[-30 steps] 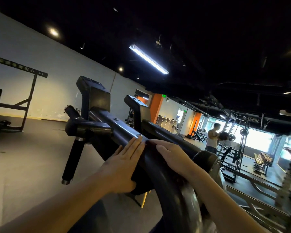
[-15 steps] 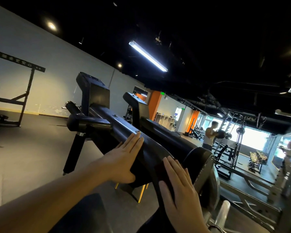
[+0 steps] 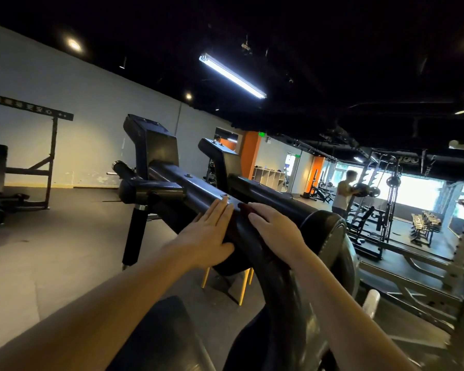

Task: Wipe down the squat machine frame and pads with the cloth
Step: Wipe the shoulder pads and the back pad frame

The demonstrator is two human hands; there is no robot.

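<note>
The gym floor [image 3: 51,250] spreads grey and wide to the left. Across it stands the squat machine frame [image 3: 196,188], a thick black beam. Its long axis runs from low and close on the right, up and away to the left. The far end points at the two upright black pads [image 3: 158,145], set side by side against the pale wall. A black handle [image 3: 133,231] hangs down from the beam's left side. A dull grey weight plate [image 3: 330,236] sits on edge just right of the near end.

Far off on the right, a person [image 3: 342,192] lifts a plate among the racks by the bright windows.

Both of the worker's bare arms reach in from below. The left hand [image 3: 206,236] lies flat against the beam's left flank. Its fingers [image 3: 220,212] are straight and released, holding nothing, their tips just short of a small bolt [image 3: 224,196] on top. The right hand [image 3: 275,231] rests on the crown of the beam, close beside the left. Its fingers [image 3: 257,218] are laid loosely over the curve, pressing down rather than clenching.

The cloth [image 3: 244,208] is dark red and lies on the beam beneath that right hand. Only a sliver shows, poking out past the fingertips toward the far end. The hand hides the rest, so I cannot tell which way its length runs.
</note>
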